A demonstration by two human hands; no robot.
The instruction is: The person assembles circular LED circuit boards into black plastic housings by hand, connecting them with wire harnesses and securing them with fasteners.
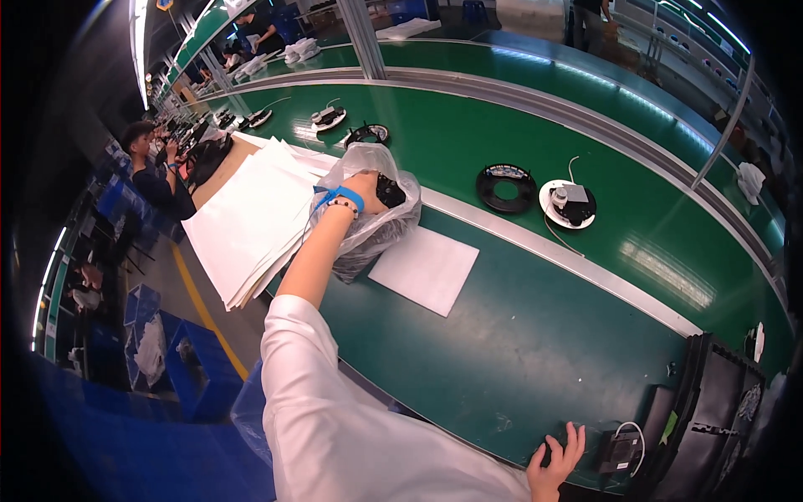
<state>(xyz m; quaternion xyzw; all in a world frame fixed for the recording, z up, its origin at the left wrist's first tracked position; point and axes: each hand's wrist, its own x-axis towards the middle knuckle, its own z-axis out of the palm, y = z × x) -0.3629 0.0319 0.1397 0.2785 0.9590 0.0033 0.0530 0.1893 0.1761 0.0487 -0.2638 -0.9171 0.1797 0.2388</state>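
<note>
In the plastic bag [378, 234], the black part [391, 192] is placed just right of the nearer left hand [360, 189]; its grasp cannot be told. The right hand [558, 463] is spread, well apart.

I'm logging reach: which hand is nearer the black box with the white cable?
Right. The right hand is just left of the black box; the left hand is farther, at the plastic bag.
</note>
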